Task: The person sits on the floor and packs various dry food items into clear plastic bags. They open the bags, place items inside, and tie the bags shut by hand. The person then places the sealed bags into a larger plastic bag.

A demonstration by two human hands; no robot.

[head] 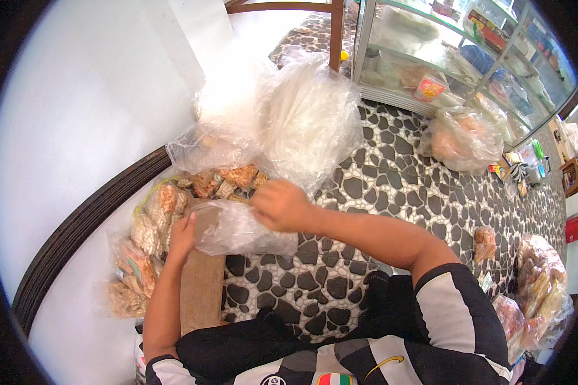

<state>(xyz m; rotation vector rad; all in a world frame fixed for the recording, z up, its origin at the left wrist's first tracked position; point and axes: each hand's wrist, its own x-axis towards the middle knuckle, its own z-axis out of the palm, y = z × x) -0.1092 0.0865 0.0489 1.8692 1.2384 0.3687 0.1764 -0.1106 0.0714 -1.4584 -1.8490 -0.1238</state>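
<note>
A clear plastic bag [241,231] is stretched out flat between my two hands. My left hand [185,236] pinches its left end, thumb pointing up. Curled and slightly blurred, my right hand [282,206] is at the bag's upper right part; its fingertips are hidden. Below the left end of the bag lies a wooden board [201,288]. Beyond and to the left of my left hand are several small clear bags of pale and orange snack pieces [161,211].
Large clear bags of whitish contents [308,120] stand ahead, beside a white wall [91,96]. A glass display cabinet [414,57] is at the far right. Bagged goods [542,288], a small brown packet [484,244] and a bulky bag [465,139] rest on the pebble-patterned floor [395,187].
</note>
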